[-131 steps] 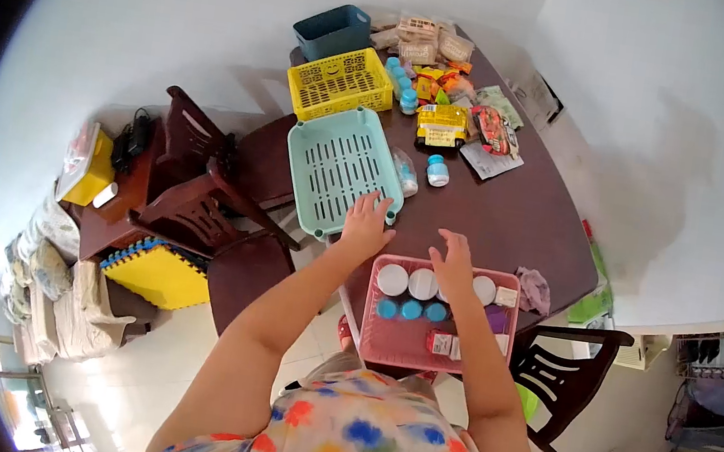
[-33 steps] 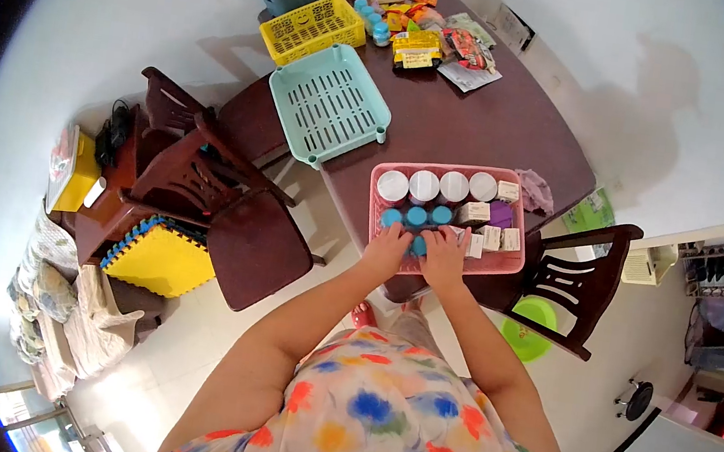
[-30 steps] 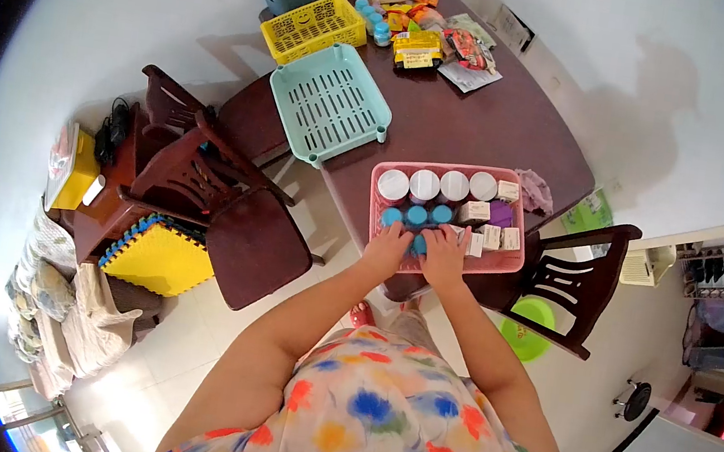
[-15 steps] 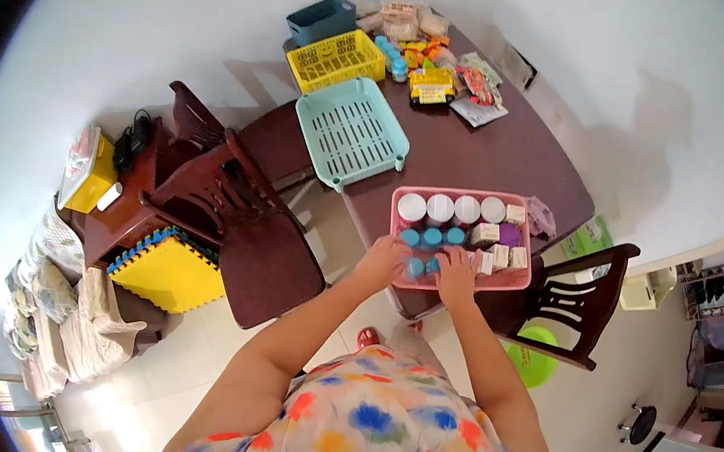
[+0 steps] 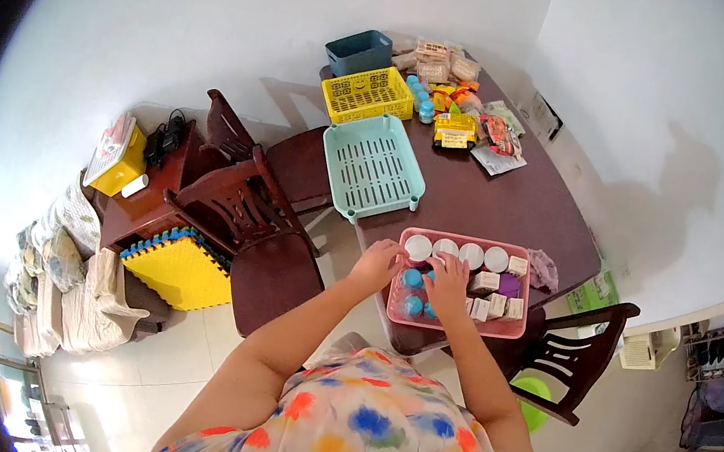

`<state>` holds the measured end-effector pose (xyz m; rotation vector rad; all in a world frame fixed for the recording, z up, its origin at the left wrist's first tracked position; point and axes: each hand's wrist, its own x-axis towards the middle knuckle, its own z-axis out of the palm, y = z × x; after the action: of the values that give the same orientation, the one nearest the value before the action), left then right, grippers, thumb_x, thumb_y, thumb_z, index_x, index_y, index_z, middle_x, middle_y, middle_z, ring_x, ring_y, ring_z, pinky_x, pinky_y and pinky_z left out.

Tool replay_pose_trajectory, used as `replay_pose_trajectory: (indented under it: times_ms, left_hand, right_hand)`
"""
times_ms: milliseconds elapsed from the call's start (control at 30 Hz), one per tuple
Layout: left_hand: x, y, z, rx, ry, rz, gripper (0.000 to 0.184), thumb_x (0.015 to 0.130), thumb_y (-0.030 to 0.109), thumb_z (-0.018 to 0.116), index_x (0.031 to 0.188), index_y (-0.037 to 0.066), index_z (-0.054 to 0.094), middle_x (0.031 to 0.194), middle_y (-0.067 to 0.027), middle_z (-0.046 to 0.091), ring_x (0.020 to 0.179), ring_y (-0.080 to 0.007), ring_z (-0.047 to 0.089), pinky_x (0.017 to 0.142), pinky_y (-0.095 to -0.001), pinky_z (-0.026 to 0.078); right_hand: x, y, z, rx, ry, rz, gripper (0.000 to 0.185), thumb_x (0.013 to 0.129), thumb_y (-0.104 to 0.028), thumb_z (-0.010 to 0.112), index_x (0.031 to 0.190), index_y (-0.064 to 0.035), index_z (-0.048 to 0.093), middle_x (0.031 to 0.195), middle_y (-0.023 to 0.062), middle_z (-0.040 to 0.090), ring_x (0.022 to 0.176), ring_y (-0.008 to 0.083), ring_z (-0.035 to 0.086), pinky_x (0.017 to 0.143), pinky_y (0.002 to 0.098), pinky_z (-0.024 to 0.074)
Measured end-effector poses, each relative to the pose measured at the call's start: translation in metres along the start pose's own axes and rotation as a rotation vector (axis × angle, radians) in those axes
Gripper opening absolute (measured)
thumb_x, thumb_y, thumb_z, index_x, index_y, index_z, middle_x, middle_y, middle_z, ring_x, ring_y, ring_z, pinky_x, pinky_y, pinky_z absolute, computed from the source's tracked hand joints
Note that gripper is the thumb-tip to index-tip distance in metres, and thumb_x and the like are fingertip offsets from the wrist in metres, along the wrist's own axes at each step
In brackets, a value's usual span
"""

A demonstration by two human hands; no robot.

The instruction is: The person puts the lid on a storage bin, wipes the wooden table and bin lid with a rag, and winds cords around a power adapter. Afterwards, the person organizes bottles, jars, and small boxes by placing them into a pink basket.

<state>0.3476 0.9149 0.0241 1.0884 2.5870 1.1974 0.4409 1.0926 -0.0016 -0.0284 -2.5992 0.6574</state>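
Observation:
A pink basket [image 5: 495,330] stands at the near end of the dark table. A row of jars with white lids [image 5: 417,249] lines its far side, bottles with blue lids [image 5: 412,306] fill the near left, and small white boxes [image 5: 486,282] sit at the right beside a purple item [image 5: 509,286]. My left hand [image 5: 376,264] is at the basket's left rim, fingers apart, by the leftmost jar. Over the blue-lidded bottles, my right hand [image 5: 447,285] has its fingers spread toward the white lids and hides some bottles. Neither hand visibly grips anything.
Left of the basket, a light-green slotted tray [image 5: 373,169] overhangs the table [image 5: 511,204]. Behind it stand a yellow basket [image 5: 368,96] and a dark teal bin [image 5: 359,52]. Packaged goods [image 5: 456,132] lie at the back. Chairs [image 5: 275,292] flank the table.
Both hands have shifted from the near blue-lidded bottles toward the white-lidded jars at the basket's far side. The camera view has tilted, so the table sits lower in the picture.

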Motion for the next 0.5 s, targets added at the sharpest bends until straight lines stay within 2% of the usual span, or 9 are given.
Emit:
replay_pose_trajectory:
  times_ms: [67, 267, 367, 400, 500]
  left_hand:
    - [0.009, 0.0, -0.001, -0.028, -0.063, -0.008, 0.023, 0.081, 0.01, 0.062, 0.104, 0.009, 0.061, 0.103, -0.013, 0.057, 0.103, -0.0339, 0.053, 0.09, -0.0422, 0.044]
    - [0.067, -0.022, 0.016, -0.058, -0.127, 0.093, 0.025, 0.079, 0.01, 0.063, 0.104, 0.008, 0.06, 0.101, -0.013, 0.058, 0.101, -0.0338, 0.053, 0.089, -0.0414, 0.043]
    - [0.107, -0.047, 0.029, -0.124, -0.216, 0.207, 0.028, 0.079, 0.009, 0.062, 0.107, 0.006, 0.06, 0.102, -0.0131, 0.058, 0.102, -0.0338, 0.054, 0.09, -0.0406, 0.043]
    - [0.12, -0.051, 0.03, -0.12, -0.188, 0.203, 0.026, 0.078, 0.01, 0.064, 0.103, 0.006, 0.061, 0.102, -0.0124, 0.059, 0.1, -0.0332, 0.055, 0.086, -0.0402, 0.045]
    - [0.16, -0.079, 0.026, -0.224, -0.203, 0.226, 0.029, 0.078, 0.011, 0.065, 0.106, 0.006, 0.059, 0.104, -0.0132, 0.058, 0.099, -0.0326, 0.055, 0.085, -0.0404, 0.045]
  right_hand:
    - [0.007, -0.001, -0.003, 0.035, -0.006, 0.036, 0.039, 0.073, -0.013, 0.071, 0.109, -0.0117, 0.057, 0.118, 0.0081, 0.052, 0.115, 0.0314, 0.048, 0.104, 0.0537, 0.0291]
    - [0.031, 0.011, 0.006, 0.031, 0.092, 0.116, 0.036, 0.072, -0.008, 0.07, 0.106, -0.0087, 0.059, 0.114, 0.012, 0.054, 0.108, 0.0337, 0.05, 0.097, 0.0501, 0.0355]
    - [0.046, 0.027, 0.02, 0.009, 0.083, 0.173, 0.035, 0.074, -0.015, 0.07, 0.107, -0.0088, 0.057, 0.113, 0.0105, 0.054, 0.109, 0.0324, 0.05, 0.097, 0.052, 0.0346]
    - [0.056, 0.022, 0.018, -0.021, 0.094, 0.2, 0.033, 0.076, -0.013, 0.068, 0.106, -0.0084, 0.058, 0.114, 0.0109, 0.054, 0.109, 0.0319, 0.051, 0.097, 0.0509, 0.0349]
    - [0.082, 0.022, 0.031, -0.063, 0.105, 0.329, 0.031, 0.076, -0.012, 0.067, 0.105, -0.0083, 0.058, 0.114, 0.0114, 0.055, 0.11, 0.031, 0.051, 0.097, 0.0508, 0.0347]
